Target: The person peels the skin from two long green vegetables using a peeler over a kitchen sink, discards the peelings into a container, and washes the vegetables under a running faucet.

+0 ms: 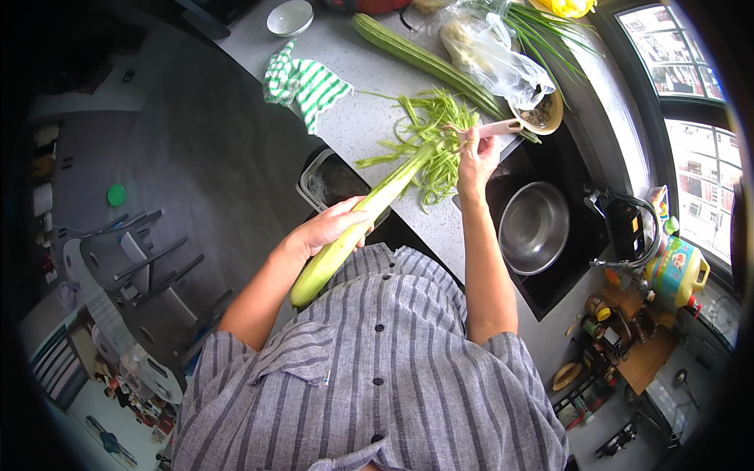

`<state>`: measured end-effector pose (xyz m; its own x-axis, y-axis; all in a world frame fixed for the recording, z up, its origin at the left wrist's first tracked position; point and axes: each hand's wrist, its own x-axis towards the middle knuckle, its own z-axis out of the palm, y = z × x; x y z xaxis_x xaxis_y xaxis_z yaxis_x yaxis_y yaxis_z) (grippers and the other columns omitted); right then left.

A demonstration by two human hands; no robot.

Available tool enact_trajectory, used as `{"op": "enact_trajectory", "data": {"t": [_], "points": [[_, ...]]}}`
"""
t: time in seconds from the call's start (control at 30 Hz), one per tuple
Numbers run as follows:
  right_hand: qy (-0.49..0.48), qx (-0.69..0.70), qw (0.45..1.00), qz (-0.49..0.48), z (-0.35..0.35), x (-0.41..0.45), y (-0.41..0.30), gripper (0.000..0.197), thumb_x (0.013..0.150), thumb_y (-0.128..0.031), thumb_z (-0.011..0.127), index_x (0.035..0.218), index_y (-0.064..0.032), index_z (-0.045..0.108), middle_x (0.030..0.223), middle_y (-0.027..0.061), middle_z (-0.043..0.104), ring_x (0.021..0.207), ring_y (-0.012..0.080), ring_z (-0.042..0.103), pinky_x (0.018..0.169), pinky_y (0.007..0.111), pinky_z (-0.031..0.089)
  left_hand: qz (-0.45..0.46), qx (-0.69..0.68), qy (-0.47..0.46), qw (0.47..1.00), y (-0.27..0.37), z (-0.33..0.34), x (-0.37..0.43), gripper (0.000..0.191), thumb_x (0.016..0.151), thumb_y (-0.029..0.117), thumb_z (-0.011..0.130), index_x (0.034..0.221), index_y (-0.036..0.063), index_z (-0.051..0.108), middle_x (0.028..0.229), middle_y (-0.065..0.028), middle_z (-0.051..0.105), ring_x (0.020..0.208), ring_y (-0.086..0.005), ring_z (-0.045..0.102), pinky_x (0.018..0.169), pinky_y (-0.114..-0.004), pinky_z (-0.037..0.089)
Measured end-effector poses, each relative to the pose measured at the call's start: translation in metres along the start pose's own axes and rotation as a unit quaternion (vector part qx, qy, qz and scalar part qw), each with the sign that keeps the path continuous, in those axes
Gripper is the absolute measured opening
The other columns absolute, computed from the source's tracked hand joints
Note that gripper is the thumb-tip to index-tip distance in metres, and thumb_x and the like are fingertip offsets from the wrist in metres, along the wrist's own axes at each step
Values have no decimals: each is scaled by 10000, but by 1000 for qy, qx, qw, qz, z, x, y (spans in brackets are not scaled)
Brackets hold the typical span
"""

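My left hand (337,225) grips a long pale-green gourd (377,200), probably a luffa, around its lower half. The gourd slants away from my body, its thick end by my shirt and its far end over the counter. A pink peeler (492,129) is in my right hand (478,162), its head close to the gourd's far end. Whether the blade touches the skin I cannot tell. Below and around that end lies a loose heap of green peel strips (439,120). A second, unpeeled ridged gourd (424,62) lies behind the heap.
Right of me, a metal bowl (534,228) sits in the dark sink (545,294) under a faucet (645,221). Farther back are a clear plastic bag (500,59), a small bowl (545,115) and green onions (539,29). A striped cloth (309,85) and white bowl (290,17) lie left.
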<state>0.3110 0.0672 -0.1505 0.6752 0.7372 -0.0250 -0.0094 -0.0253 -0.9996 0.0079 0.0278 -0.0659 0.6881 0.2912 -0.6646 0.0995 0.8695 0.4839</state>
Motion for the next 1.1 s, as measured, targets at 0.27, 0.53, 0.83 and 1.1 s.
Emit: {"op": "enact_trajectory", "data": {"t": [0.27,0.53,0.83,1.1], "points": [[-252,-11,956,150,11,-30,-21,146,978,-147,620,1039,-19,585,890,25,625,711,90,566,623,236,479,-21,11,36,999,-6,-3,3,477,987,304,585,1387,92,434,948,-42,594,686,-110,621,601,-251,539],[-206,-57,975,59,21,-43,8,163,985,-151,616,1043,-8,564,892,47,650,755,124,619,657,266,517,-13,-19,20,1000,-10,-5,0,459,992,285,580,1383,90,437,939,-42,597,688,-115,625,617,-251,546],[-178,56,976,109,16,-6,19,160,980,-120,621,1074,0,573,910,53,668,795,104,630,696,237,504,-7,-15,22,1000,2,5,8,411,999,274,564,1352,91,457,932,-43,597,679,-113,622,604,-258,545],[-277,69,941,183,25,-53,5,176,980,-157,628,1064,-5,599,888,35,681,757,82,626,643,228,507,-5,-39,20,999,-4,0,15,449,996,265,568,1387,99,422,922,-48,589,656,-117,615,580,-259,538]]}}
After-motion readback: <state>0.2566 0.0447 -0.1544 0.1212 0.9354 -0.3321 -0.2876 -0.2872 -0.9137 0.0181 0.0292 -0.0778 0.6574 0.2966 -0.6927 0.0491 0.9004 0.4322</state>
